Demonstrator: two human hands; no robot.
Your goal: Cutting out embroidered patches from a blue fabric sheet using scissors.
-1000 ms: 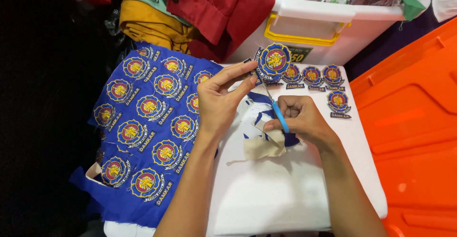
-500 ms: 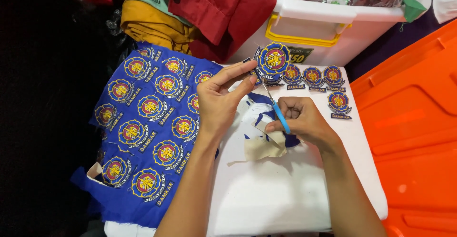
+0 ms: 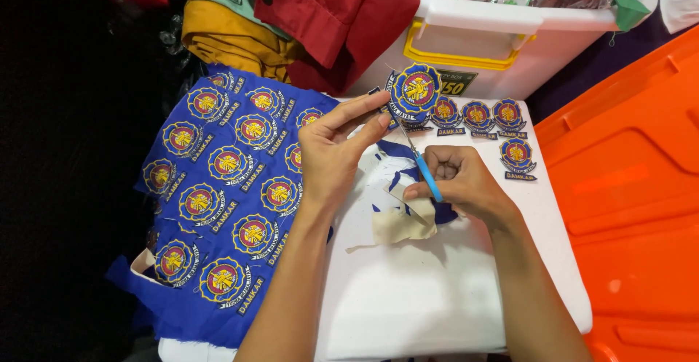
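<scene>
My left hand [image 3: 336, 151] pinches a round blue embroidered patch [image 3: 415, 90] with a red and yellow centre, held up above the white work surface [image 3: 408, 296]. My right hand [image 3: 457, 181] grips small blue-handled snips [image 3: 424, 173], blades pointing up at the patch's lower edge. Under my hands lie blue and cream fabric scraps [image 3: 397, 220]. A blue cloth sheet [image 3: 218, 202] with several uncut patches of the same kind lies to the left.
Several cut patches [image 3: 477, 118] sit in a row at the far edge of the white surface. A white bin with a yellow latch [image 3: 495, 42] stands behind. An orange plastic lid [image 3: 633, 187] lies right. Red and yellow clothes [image 3: 291, 20] are piled at the back.
Almost nothing has moved. The snips have shifted slightly along the lower edge of the held patch, and both hands stay in place.
</scene>
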